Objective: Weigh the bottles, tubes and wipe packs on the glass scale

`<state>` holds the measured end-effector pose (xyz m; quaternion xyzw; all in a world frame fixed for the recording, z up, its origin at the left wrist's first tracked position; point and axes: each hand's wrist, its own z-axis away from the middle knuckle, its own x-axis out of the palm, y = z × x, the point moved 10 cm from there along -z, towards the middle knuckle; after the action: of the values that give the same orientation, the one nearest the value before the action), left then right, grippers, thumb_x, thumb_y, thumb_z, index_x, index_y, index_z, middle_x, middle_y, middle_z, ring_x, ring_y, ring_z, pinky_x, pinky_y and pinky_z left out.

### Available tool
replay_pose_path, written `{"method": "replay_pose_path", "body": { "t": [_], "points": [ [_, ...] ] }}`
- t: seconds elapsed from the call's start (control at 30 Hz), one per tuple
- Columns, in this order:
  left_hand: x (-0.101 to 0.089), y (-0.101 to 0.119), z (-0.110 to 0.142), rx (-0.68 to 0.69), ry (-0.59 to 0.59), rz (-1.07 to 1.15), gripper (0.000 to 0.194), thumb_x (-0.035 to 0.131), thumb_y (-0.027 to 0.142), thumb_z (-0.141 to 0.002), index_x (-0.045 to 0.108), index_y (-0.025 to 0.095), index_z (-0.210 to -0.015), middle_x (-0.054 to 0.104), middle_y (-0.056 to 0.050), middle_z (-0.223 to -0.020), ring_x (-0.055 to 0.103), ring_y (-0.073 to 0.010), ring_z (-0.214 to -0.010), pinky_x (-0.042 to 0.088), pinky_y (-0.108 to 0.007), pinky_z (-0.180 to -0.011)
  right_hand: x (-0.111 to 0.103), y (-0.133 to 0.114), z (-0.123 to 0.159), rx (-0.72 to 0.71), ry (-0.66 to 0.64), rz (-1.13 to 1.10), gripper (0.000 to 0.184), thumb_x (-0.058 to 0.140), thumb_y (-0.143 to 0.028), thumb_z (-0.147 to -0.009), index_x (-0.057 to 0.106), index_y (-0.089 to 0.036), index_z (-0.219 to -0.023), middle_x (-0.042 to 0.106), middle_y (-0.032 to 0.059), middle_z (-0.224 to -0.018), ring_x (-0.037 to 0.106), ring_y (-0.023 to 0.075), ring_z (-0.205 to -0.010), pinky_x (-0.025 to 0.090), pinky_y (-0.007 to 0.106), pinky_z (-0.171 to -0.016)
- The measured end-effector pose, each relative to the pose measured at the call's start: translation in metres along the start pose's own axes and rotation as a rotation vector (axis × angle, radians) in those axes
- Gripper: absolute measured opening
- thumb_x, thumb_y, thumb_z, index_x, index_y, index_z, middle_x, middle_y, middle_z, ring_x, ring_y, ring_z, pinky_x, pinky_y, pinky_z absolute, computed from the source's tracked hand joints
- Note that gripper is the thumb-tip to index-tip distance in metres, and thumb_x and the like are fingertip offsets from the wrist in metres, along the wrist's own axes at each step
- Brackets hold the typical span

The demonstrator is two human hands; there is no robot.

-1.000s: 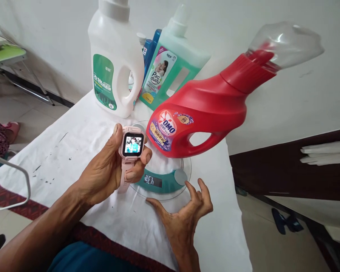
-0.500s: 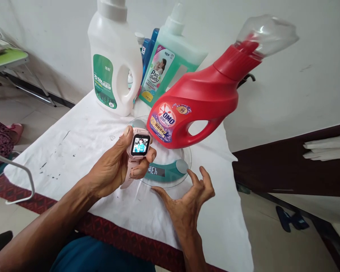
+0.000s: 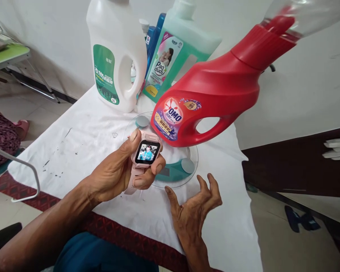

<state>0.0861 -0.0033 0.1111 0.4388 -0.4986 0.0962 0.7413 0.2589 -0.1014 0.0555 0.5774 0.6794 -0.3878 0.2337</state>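
Observation:
A pink smartwatch [image 3: 147, 152] with its screen lit is gripped by my left hand [image 3: 117, 172], thumb on one side and fingers on the other. Its pink strap hangs below the fingers. My right hand [image 3: 194, 211] holds nothing, its fingers bent and apart, just in front of a round glass scale [image 3: 181, 170] with a teal base. On the scale stands a red OMO detergent bottle [image 3: 209, 87], which appears tilted to the right, with a clear plastic piece [image 3: 314, 15] over its neck. My left hand hides part of the scale, and its display looks dark.
Behind the scale stand a white jug [image 3: 116, 49] with a green label, a green Pao dudu bottle [image 3: 170, 56] and a blue bottle [image 3: 155, 41]. A white cloth [image 3: 73, 132] covers the table. Someone's leg [image 3: 2, 132] shows at the left; dark slippers [image 3: 302, 219] lie on the floor at right.
My left hand has shifted right with the smartwatch, covering more of the display side. My right hand has moved slightly right. Digits showed on the scale earlier; now the display looks blank.

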Motion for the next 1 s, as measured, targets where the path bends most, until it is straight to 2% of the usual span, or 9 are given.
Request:
{"method": "replay_pose_path", "body": {
  "t": [0.23,0.43,0.57,0.7,0.77,0.8,0.87,0.93,1.0],
  "points": [
    [0.0,-0.007,-0.003,-0.024,0.0,-0.03,0.048,0.071,0.063,-0.097,0.061,0.017,-0.095,0.064,0.001,-0.075,0.042,-0.004,-0.041,0.038,-0.018,-0.042,0.0,0.002,-0.002,0.025,0.016,-0.015,0.085,0.063,-0.068,-0.096,0.036,-0.013,-0.157,0.037,0.0301,-0.156,0.039,0.0434,-0.146,0.041,0.073,-0.113],
    [0.002,-0.024,-0.002,-0.104,-0.119,-0.21,0.059,0.059,0.075,-0.098,0.065,0.016,-0.098,0.07,-0.005,-0.082,0.048,-0.0066,-0.044,0.035,-0.019,-0.04,-0.004,0.008,-0.001,0.083,0.058,-0.072,0.079,0.063,-0.065,-0.097,0.039,-0.015,-0.154,0.038,0.0288,-0.156,0.038,0.0422,-0.147,0.043,0.074,-0.112],
    [0.031,-0.047,0.015,-0.263,-0.287,-0.481,0.061,0.055,0.077,-0.1,0.07,0.018,-0.099,0.072,-0.006,-0.088,0.057,-0.0086,-0.052,0.038,-0.018,-0.045,-0.008,0.021,0.001,0.171,0.091,-0.163,0.073,0.063,-0.061,-0.099,0.04,-0.017,-0.153,0.04,0.0269,-0.156,0.043,0.0402,-0.145,0.05,0.068,-0.107],
    [0.071,-0.093,0.037,-0.473,-0.553,-0.651,0.05,0.056,0.068,-0.103,0.076,0.022,-0.104,0.071,-0.003,-0.084,0.06,-0.0119,-0.052,0.046,-0.023,-0.049,-0.019,0.054,0.005,0.354,0.198,-0.275,0.06,0.064,-0.058,-0.098,0.049,-0.02,-0.142,0.047,0.0237,-0.15,0.051,0.0394,-0.138,0.055,0.058,-0.1],
    [0.082,-0.118,0.041,-0.518,-0.709,-0.741,0.048,0.055,0.066,-0.104,0.077,0.023,-0.107,0.071,-0.001,-0.079,0.061,-0.0139,-0.048,0.05,-0.026,-0.052,-0.027,0.074,0.01,0.457,0.253,-0.313,0.055,0.063,-0.058,-0.098,0.054,-0.021,-0.137,0.05,0.0222,-0.147,0.052,0.039,-0.138,0.055,0.057,-0.1],
    [0.08,-0.129,0.041,-0.54,-0.754,-0.797,0.048,0.053,0.065,-0.105,0.076,0.024,-0.108,0.071,0.0,-0.076,0.063,-0.0149,-0.047,0.052,-0.028,-0.054,-0.03,0.083,0.013,0.517,0.271,-0.324,0.054,0.062,-0.059,-0.098,0.055,-0.02,-0.135,0.052,0.0213,-0.145,0.053,0.0384,-0.137,0.055,0.057,-0.1],
    [0.06,-0.141,0.029,-0.541,-0.704,-1.009,0.048,0.044,0.058,-0.11,0.075,0.022,-0.104,0.069,0.0,-0.067,0.066,-0.0179,-0.049,0.055,-0.03,-0.058,-0.034,0.098,0.018,0.625,0.274,-0.331,0.055,0.062,-0.061,-0.097,0.057,-0.019,-0.132,0.056,0.0192,-0.141,0.056,0.0362,-0.132,0.055,0.056,-0.099],
    [0.038,-0.13,0.011,-0.414,-0.569,-1.313,0.043,0.042,0.045,-0.111,0.075,0.019,-0.099,0.071,-0.006,-0.073,0.069,-0.0235,-0.06,0.055,-0.035,-0.065,-0.035,0.104,0.017,0.679,0.236,-0.342,0.058,0.063,-0.066,-0.095,0.06,-0.019,-0.129,0.059,0.0174,-0.134,0.061,0.0331,-0.122,0.056,0.053,-0.094],
    [0.02,-0.112,0.005,-0.322,-0.454,-1.627,0.038,0.045,0.037,-0.109,0.075,0.017,-0.097,0.073,-0.013,-0.084,0.071,-0.0295,-0.074,0.054,-0.04,-0.071,-0.033,0.101,0.006,0.694,0.176,-0.372,0.061,0.065,-0.069,-0.092,0.061,-0.019,-0.127,0.062,0.0167,-0.133,0.063,0.0307,-0.114,0.055,0.05,-0.091]
  ]
}}
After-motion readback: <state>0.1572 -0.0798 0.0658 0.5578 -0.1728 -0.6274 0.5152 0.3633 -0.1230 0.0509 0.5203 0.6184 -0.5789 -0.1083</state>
